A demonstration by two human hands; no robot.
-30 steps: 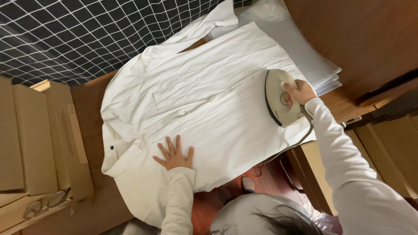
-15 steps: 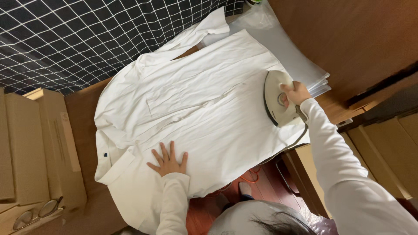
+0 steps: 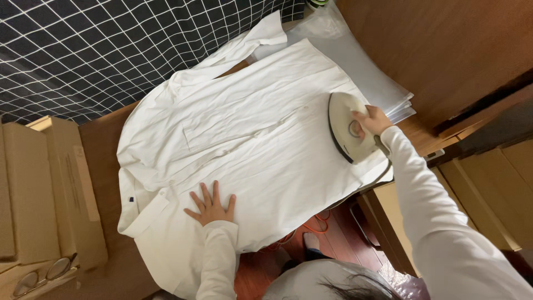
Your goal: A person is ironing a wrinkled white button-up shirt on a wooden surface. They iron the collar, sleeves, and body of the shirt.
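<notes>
A white button shirt (image 3: 250,139) lies spread flat on a wooden table (image 3: 102,150), its collar at the left and one sleeve reaching up toward the back. My left hand (image 3: 211,206) rests palm down on the shirt near its front edge, fingers spread. My right hand (image 3: 371,119) grips the handle of a cream-coloured iron (image 3: 345,128), which sits on the shirt's right part, near its hem.
A dark cloth with a white grid (image 3: 83,50) covers the area behind the table. Cardboard boxes (image 3: 50,189) and a pair of glasses (image 3: 41,275) sit at the left. Clear plastic sheets (image 3: 366,72) lie under the shirt's right end. An orange cord (image 3: 311,225) lies on the floor below.
The view has shifted a little. The iron and my right hand stay at the shirt's right end; my left hand remains flat on the cloth.
</notes>
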